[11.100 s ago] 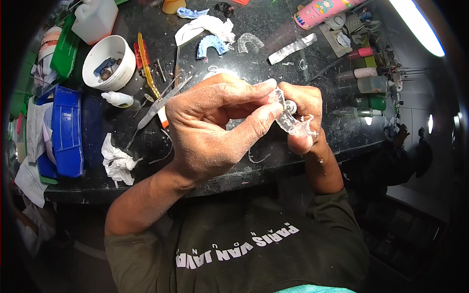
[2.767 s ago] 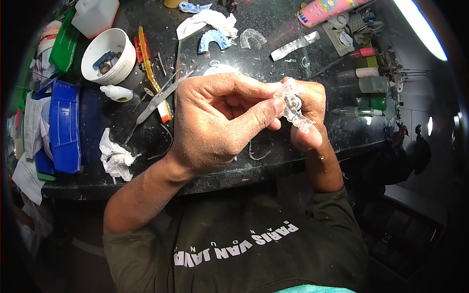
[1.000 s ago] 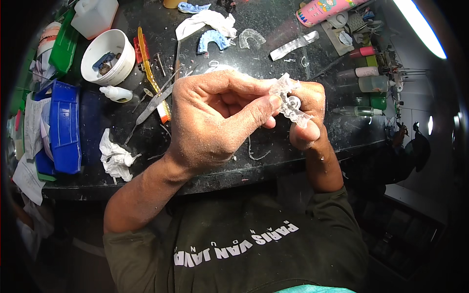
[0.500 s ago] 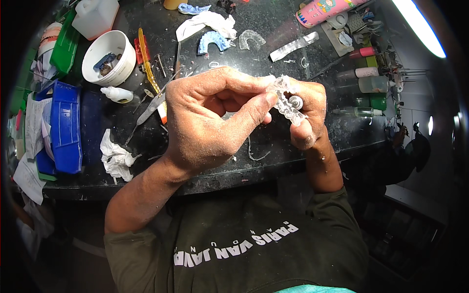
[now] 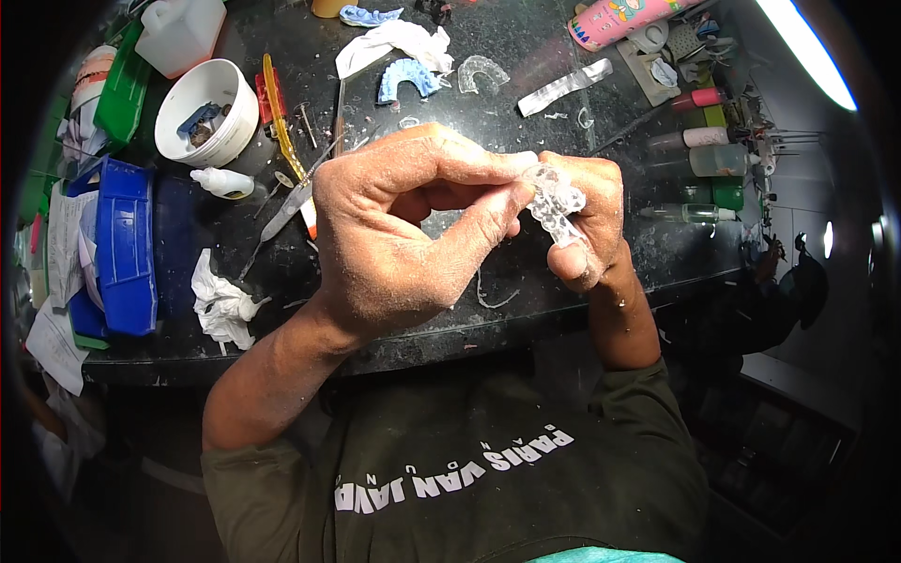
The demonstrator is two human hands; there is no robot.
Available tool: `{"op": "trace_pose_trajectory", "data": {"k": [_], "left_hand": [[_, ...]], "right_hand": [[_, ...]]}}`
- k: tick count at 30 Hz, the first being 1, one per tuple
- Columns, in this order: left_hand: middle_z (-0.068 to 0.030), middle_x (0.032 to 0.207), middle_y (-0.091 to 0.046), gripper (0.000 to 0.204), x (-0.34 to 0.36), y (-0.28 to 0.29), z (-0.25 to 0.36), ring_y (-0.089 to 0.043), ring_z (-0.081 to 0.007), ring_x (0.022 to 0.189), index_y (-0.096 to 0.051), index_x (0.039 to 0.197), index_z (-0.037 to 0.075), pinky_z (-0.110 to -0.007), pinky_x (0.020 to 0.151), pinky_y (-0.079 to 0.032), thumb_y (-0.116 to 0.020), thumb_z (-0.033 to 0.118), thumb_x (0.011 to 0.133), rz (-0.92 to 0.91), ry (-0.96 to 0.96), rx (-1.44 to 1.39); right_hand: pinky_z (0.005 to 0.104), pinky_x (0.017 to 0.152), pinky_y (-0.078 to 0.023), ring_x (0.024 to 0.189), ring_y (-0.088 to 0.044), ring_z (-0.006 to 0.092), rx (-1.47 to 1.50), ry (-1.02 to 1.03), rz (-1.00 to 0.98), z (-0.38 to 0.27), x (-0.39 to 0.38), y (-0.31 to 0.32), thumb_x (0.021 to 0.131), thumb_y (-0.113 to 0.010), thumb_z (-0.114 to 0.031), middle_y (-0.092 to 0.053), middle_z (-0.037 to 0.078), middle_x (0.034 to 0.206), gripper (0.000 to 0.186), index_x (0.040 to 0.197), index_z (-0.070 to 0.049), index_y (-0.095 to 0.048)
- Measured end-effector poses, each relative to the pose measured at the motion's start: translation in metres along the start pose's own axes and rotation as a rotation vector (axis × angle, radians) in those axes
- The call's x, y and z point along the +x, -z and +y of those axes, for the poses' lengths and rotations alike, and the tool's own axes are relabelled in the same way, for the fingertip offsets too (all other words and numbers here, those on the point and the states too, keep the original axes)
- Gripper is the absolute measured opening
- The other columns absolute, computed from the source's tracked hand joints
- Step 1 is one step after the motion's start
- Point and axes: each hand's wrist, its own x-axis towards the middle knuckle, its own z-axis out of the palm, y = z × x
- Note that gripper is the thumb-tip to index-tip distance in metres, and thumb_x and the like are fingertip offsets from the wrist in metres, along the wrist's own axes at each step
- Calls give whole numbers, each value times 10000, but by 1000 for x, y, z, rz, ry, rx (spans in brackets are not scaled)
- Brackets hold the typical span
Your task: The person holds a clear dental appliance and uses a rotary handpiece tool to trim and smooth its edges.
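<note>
A clear, tooth-shaped dental aligner [image 5: 552, 208] is held up over the bench at the centre. My left hand [image 5: 399, 220] pinches one edge of it between thumb and index finger. Behind the aligner is my right hand [image 5: 598, 202], its fingers curled and its thumb against or very near the lower end. It grips a handpiece whose round metal nose showed half a second ago; now the aligner and fingers hide it. Fine pale dust coats both hands.
On the dark bench [image 5: 394, 324] lie a blue dental impression [image 5: 408, 81], another clear aligner [image 5: 482, 73] and crumpled tissue [image 5: 223, 298]. A white tub [image 5: 208, 111], metal knife [image 5: 286, 214] and blue bin [image 5: 128, 249] are left. Bottles [image 5: 718, 161] line the right edge.
The aligner has turned so more of its curved face shows, and it now covers the handpiece's metal nose. My hands have shifted only slightly.
</note>
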Motion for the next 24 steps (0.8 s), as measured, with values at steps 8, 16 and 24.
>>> {"op": "trace_pose_trajectory", "data": {"k": [8,16,24], "left_hand": [[-145,868,-643,129,0,0,0,-677,-158,735,-657,931,-85,-244,640,-576,-639,-131,812,12,-5,14],[-146,880,-640,124,0,1,-2,-678,-165,731,-654,929,-81,-247,636,-574,-644,-124,813,20,-33,41],[-148,888,-641,121,0,2,-3,-675,-159,738,-654,929,-79,-251,640,-582,-643,-123,817,20,-61,62]], "right_hand": [[300,418,-320,436,-403,158,-26,-11,-4,3,-5,2,750,-628,-740,-400,43,526,719,630,-46,-484],[306,416,-315,424,-412,165,-42,14,13,2,-4,3,774,-654,-678,-399,45,514,670,621,-49,-484],[306,414,-306,423,-401,164,-47,3,34,0,-4,2,774,-681,-642,-390,42,509,644,615,-51,-479]]}}
